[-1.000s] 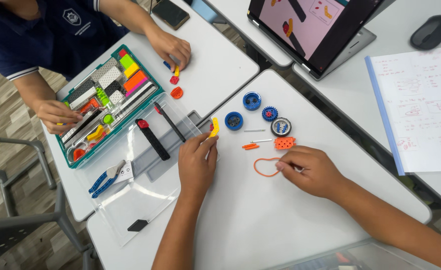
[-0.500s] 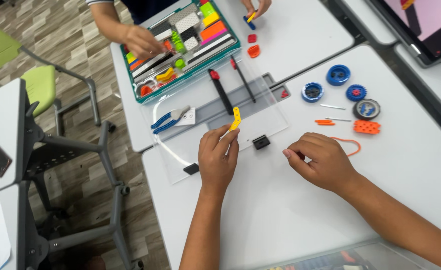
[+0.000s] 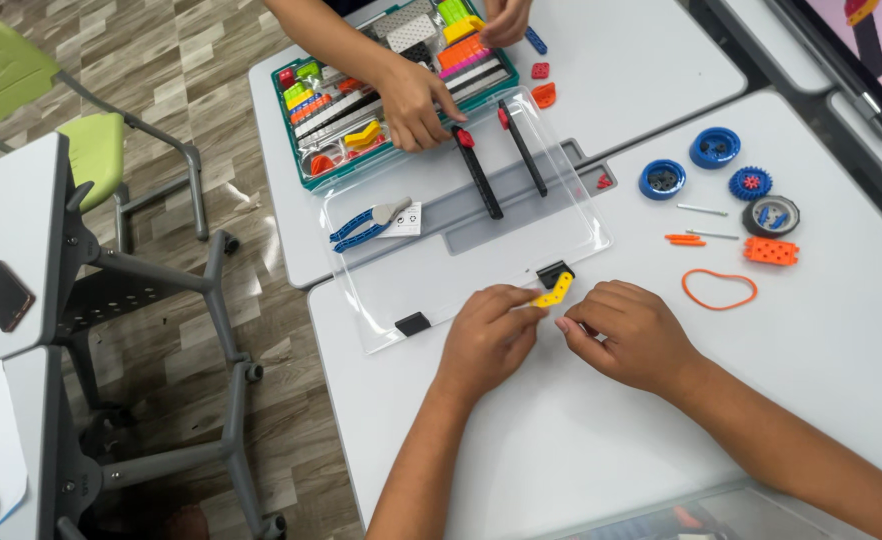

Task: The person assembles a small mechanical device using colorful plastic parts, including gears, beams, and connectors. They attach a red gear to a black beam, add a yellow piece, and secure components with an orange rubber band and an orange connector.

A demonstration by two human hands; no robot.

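My left hand [image 3: 486, 335] pinches a small yellow angled plastic piece [image 3: 554, 293] between thumb and fingers, just above the white table [image 3: 561, 440]. My right hand [image 3: 633, 330] sits right beside it with fingers curled, its fingertips close to the yellow piece; whether it holds anything small is hidden. An orange rubber band [image 3: 719, 289] lies to the right of my right hand. Beyond it lie blue wheels [image 3: 662, 179], a blue gear [image 3: 751, 183], a grey round part [image 3: 770, 216], an orange block [image 3: 771, 251] and thin orange pins [image 3: 683, 239].
A clear plastic lid [image 3: 461, 250] lies across the gap between tables, with blue pliers [image 3: 366, 225] and two black bars [image 3: 477, 172] near it. Another person's hands [image 3: 416, 100] reach into a green parts tray [image 3: 391, 75]. A green chair [image 3: 51, 110] stands at left, a tablet [image 3: 861, 50] top right.
The view has shifted left and drawn nearer. My right hand has left the orange rubber band and come next to my left hand, which has kept hold of the yellow piece.
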